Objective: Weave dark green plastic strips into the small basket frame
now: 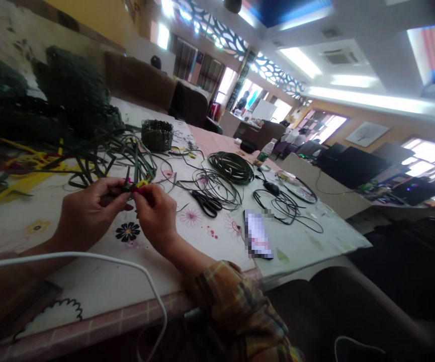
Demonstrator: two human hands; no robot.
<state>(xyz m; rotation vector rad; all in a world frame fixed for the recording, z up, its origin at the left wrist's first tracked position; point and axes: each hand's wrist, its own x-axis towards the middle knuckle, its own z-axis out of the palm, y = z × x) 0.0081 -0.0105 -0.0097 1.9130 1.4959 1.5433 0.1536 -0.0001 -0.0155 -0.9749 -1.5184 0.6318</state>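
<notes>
My left hand (pixel 89 211) and my right hand (pixel 157 213) meet over the flowered tablecloth (pixel 209 241). Both are pinched shut on a small woven piece (pixel 140 185) of dark green strips with yellow and pink bits. Loose dark green strips (pixel 126 156) fan out from that piece toward the far left. Black scissors (pixel 206 202) lie just right of my right hand. My right sleeve (pixel 236 311) is plaid.
A small dark woven basket (pixel 157 134) stands farther back. Coils of dark cord (pixel 231 167) and thin black wire (pixel 285 206) lie to the right, with a phone (pixel 258 234) near the table edge. Yellow strips (pixel 9 186) and green woven heaps (pixel 51 100) fill the left. A white cable (pixel 89 257) crosses the front.
</notes>
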